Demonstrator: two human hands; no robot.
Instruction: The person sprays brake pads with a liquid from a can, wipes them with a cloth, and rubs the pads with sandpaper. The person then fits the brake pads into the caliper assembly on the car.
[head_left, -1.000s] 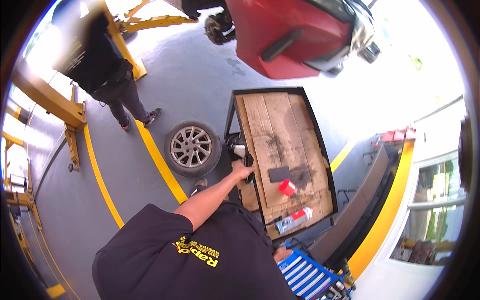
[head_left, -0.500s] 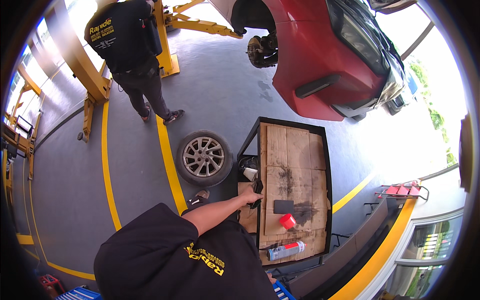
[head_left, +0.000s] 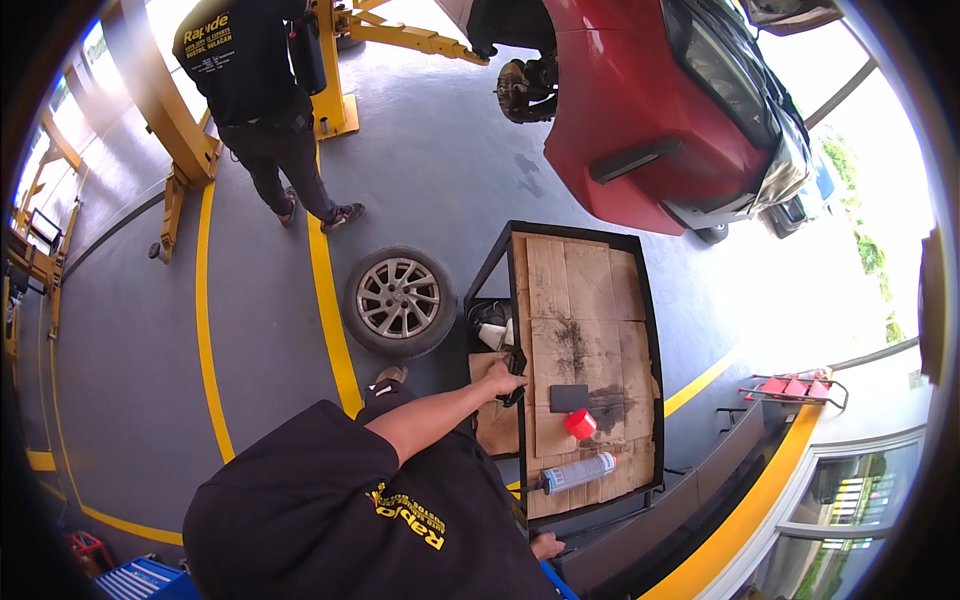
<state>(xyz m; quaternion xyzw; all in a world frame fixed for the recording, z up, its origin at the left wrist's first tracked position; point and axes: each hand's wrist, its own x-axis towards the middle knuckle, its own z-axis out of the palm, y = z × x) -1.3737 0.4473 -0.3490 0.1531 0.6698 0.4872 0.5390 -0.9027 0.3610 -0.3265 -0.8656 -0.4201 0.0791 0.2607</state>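
A black-framed cart (head_left: 655, 330), its top lined with stained brown cardboard, stands in front of me. My left hand (head_left: 503, 380) is closed at the cart's left edge, around a dark part there whose shape is partly hidden. By the cart's near corner, my right hand (head_left: 547, 546) shows only in part, and its fingers are too small to read. On the cardboard lie a flat dark pad (head_left: 569, 398), a red cap (head_left: 580, 424) and a grey-blue spray can (head_left: 580, 473) on its side.
A wheel with its tyre (head_left: 400, 300) lies left of the cart. Beyond stands a red car (head_left: 620, 130) with a bare wheel hub (head_left: 525, 90). Another person (head_left: 265, 110) stands by a yellow lift post (head_left: 335, 80). A red-stepped folding ladder (head_left: 800, 388) lies at right.
The near end of the cart appears farther up in view, with the can and cap shifted along with it. More of my right hand shows. My left hand stays at the cart's edge.
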